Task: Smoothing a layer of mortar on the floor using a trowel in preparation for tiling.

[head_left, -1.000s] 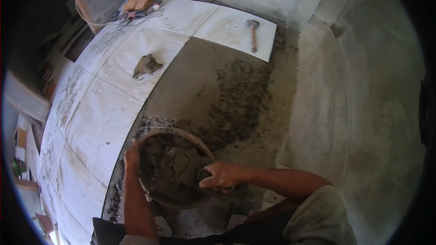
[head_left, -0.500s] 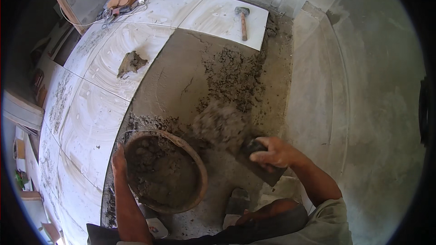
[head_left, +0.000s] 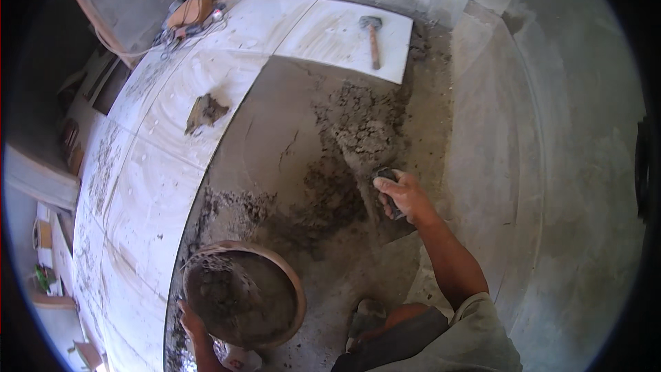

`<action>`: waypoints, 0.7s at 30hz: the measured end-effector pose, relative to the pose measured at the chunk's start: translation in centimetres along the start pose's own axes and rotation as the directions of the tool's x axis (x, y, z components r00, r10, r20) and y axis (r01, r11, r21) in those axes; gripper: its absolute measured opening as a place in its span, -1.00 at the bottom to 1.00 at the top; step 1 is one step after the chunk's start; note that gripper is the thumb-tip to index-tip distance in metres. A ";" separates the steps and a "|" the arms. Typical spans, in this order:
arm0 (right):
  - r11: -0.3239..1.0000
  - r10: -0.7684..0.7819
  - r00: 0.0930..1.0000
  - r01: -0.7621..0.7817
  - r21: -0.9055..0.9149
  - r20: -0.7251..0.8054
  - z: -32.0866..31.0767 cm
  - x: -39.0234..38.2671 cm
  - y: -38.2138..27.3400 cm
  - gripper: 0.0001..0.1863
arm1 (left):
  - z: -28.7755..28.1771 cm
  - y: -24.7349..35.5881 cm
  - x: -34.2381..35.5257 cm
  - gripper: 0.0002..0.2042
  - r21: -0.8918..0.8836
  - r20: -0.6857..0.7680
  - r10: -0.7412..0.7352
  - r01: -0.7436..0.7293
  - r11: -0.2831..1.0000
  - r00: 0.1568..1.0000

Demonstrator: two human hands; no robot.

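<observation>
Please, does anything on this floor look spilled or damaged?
Yes. A brown clump lies on a white tile, apart from the mortar bed, so it looks dropped. A dark crack-like line breaks the bed's smoothed surface.

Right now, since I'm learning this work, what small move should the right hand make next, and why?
Probably spread the lumpy mortar with the trowel: it sits in a rough heap beside a smoother patch, and the right hand holds the trowel by its handle at the heap's near edge.
</observation>
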State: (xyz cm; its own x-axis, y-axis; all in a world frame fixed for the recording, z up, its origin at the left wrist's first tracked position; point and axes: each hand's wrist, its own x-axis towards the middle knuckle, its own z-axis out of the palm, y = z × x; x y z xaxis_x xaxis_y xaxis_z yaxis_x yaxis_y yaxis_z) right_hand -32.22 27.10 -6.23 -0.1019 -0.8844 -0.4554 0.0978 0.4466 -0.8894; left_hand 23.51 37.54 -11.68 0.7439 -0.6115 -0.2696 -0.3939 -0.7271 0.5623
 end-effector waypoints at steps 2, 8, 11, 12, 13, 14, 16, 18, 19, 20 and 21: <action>0.999 -0.025 1.000 0.025 0.038 -0.004 0.7 0.6 0.1 -0.66 | -1.7 -7.9 3.1 -0.21 -0.283 0.016 -0.206 0.202 0.938 0.978; 0.991 0.033 0.998 -0.026 -0.131 0.054 0.1 -1.0 1.4 -0.67 | -1.2 -4.7 1.3 -0.25 -0.333 0.082 -0.125 0.145 0.932 0.989; 0.972 0.131 0.982 -0.099 -0.214 0.137 0.1 -2.6 0.4 -0.68 | -1.0 -7.0 5.0 -0.28 -0.142 -0.067 0.029 -0.038 0.989 0.997; 0.971 0.135 0.982 -0.105 -0.214 0.131 -0.2 -2.8 0.4 -0.68 | -0.5 -3.5 4.4 -0.29 -0.129 -0.097 -0.015 0.002 0.992 0.995; 0.945 0.170 0.968 -0.108 -0.310 0.182 -0.2 -2.8 0.2 -0.68 | -1.0 -2.6 5.6 -0.29 -0.127 -0.102 -0.013 0.000 0.992 0.995; 0.910 0.209 0.951 -0.103 -0.402 0.229 0.0 -2.8 0.1 -0.67 | -1.8 -2.2 7.5 -0.29 0.001 -0.074 0.022 -0.022 1.000 0.997; 0.884 0.222 0.935 -0.073 -0.462 0.277 0.8 -2.8 -0.4 -0.68 | -2.3 -0.5 9.3 -0.29 0.131 -0.044 0.044 -0.038 0.991 0.998; 0.851 0.242 0.918 -0.045 -0.524 0.313 1.4 -2.3 0.0 -0.68 | -2.0 1.9 10.1 -0.29 0.219 -0.030 0.166 -0.156 0.963 0.986; 0.704 0.047 0.909 0.265 -0.659 0.415 1.3 -1.7 1.1 -0.67 | -1.7 2.8 10.0 -0.29 0.217 -0.018 0.163 -0.156 0.964 0.986; 0.454 -0.109 0.830 0.531 -0.715 0.547 1.3 -1.2 2.0 -0.66 | -1.4 3.4 9.7 -0.28 0.195 0.014 0.202 -0.201 0.960 0.979; 0.455 -0.107 0.830 0.531 -0.715 0.548 1.9 -0.7 2.8 -0.66 | -1.6 3.8 9.9 -0.28 0.173 0.034 0.244 -0.246 0.954 0.969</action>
State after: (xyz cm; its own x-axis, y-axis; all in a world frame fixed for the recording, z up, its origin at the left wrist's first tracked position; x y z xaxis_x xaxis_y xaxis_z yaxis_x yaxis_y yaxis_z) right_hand -30.00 28.69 -8.36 0.4472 -0.8558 -0.2600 -0.7175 -0.1697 -0.6755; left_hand 30.19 29.25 -11.01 0.6064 -0.7807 -0.1509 -0.6523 -0.5970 0.4670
